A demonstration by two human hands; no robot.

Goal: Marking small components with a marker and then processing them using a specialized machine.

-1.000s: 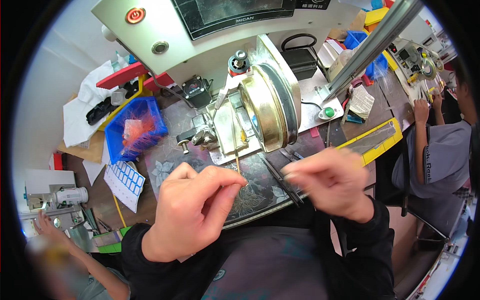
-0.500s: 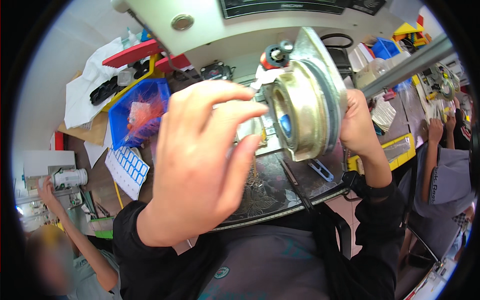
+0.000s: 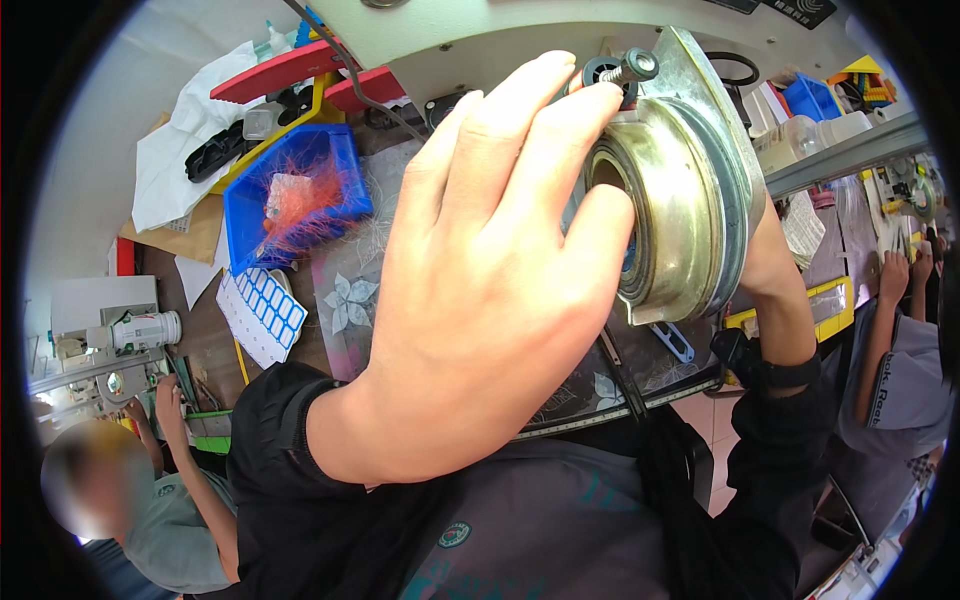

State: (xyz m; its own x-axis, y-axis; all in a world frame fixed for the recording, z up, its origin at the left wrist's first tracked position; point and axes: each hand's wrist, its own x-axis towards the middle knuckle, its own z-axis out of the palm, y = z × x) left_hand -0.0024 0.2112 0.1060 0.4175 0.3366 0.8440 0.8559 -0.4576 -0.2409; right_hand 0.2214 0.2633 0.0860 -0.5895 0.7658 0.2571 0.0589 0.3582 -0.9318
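A brass-coloured metal ring on a flat silver plate (image 3: 679,200) is raised over the table in front of me. My right hand (image 3: 772,255) grips this ring-and-plate assembly from its right side, its fingers hidden behind the plate. At the assembly's top sits a small black knob with a spring (image 3: 636,66). My left hand (image 3: 490,270) is open against the near face, fingers stretched up and spread. Its index fingertip lies beside the knob, and its thumb reaches to the ring's bore. Whether the fingertips touch the knob cannot be made out.
Left on the table stand a blue bin (image 3: 240,230) with reddish fibres, a label sheet (image 3: 262,315) and a yellow tray with red parts. Dark tweezers (image 3: 622,375) and a blue tool (image 3: 672,342) lie near the front edge. Co-workers sit on both sides.
My left hand has moved right and up, its fingers straightening toward the knob and its thumb reaching the ring. The assembly, with my right hand on it, has shifted right in view.
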